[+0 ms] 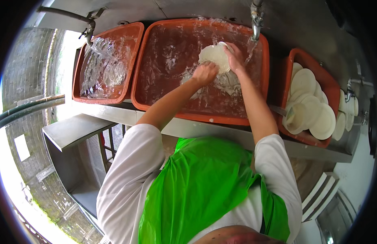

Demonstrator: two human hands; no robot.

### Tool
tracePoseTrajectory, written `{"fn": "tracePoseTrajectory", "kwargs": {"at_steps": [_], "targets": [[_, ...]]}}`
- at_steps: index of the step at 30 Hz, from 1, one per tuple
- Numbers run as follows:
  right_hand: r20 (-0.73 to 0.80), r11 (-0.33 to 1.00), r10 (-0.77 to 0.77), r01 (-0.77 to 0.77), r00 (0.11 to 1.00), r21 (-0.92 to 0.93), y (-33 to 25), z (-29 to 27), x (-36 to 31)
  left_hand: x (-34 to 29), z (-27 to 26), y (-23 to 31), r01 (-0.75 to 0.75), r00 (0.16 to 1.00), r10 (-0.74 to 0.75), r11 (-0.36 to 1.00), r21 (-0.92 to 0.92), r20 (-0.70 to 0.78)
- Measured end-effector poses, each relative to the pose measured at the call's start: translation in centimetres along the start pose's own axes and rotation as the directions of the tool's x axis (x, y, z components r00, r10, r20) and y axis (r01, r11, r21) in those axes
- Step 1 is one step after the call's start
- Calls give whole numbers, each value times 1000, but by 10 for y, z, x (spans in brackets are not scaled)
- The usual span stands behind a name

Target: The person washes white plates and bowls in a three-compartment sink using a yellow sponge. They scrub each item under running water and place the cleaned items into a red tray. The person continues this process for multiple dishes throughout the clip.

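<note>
A whitish round plate [215, 55] is tilted over the water in the large orange-red tub [139, 77]. On its right edge my right hand [236, 59] is closed, the thumb side over the rim. My left hand [206, 73] presses against the plate's lower left part with curled fingers; anything inside them is hidden. Below both hands the water is stirred up, and pale shapes like more dishes [228, 82] show blurred under the surface.
A running tap [87, 36] fills a smaller orange-red tub [133, 53] on the left. Another tap [256, 26] hangs over the large tub. At right, an orange-red tub [292, 61] holds several white plates [304, 81]. More dishes [348, 110] stand beyond it.
</note>
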State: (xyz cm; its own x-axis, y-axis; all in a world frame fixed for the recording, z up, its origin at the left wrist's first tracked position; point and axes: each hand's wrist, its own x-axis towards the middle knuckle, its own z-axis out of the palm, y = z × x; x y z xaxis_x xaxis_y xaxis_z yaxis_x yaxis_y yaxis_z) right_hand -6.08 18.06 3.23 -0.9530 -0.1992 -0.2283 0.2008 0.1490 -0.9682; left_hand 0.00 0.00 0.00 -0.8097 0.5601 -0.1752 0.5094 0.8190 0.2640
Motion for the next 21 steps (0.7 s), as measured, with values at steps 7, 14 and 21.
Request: {"fn": "tracePoseTrajectory", "kwargs": {"at_steps": [7, 14, 21], "targets": [[-244, 853, -325, 172, 914, -492, 29, 11, -2, -29, 8, -46, 44, 997, -59, 972, -233, -56], [-20, 807, 559, -539, 829, 241, 84, 54, 10, -151, -87, -107, -122, 813, -576, -312, -942, 85], [141, 939, 329, -307, 934, -154, 131, 47, 38, -168, -95, -105, -669, 548, -823, -324, -669, -149]]}}
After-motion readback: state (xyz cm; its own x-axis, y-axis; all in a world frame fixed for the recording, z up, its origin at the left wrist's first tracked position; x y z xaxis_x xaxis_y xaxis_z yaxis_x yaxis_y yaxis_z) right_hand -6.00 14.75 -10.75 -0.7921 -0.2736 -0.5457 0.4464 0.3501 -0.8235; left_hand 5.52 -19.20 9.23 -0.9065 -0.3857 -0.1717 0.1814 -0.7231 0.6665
